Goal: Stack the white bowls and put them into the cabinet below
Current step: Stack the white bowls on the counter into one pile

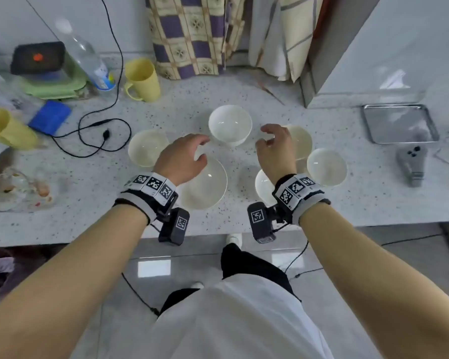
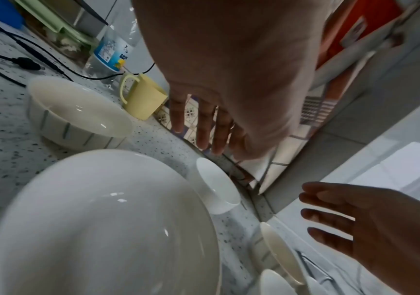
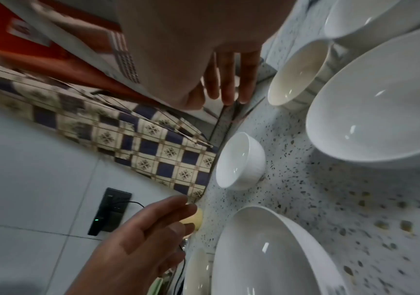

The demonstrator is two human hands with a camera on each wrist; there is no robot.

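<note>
Several white bowls stand apart on the speckled counter (image 1: 244, 99). A deep bowl (image 1: 230, 124) sits at the middle back, with a striped one (image 1: 147, 147) to its left. A wide bowl (image 1: 205, 187) lies under my left hand (image 1: 184, 156), whose relaxed fingers (image 2: 203, 127) hover above it and hold nothing. My right hand (image 1: 274, 146) is spread and empty, hovering in front of a cream bowl (image 1: 302, 139). Two more bowls (image 1: 326, 167) (image 1: 263, 186) sit near my right wrist. In the right wrist view the fingers (image 3: 228, 79) are straight above the deep bowl (image 3: 239, 161).
A yellow cup (image 1: 143, 80), a clear bottle (image 1: 83, 55) and a black cable (image 1: 104, 130) crowd the left back. A second yellow cup (image 1: 8, 129) lies far left. A metal tray (image 1: 399, 123) sits at the right. Checked cloth (image 1: 192, 35) hangs behind.
</note>
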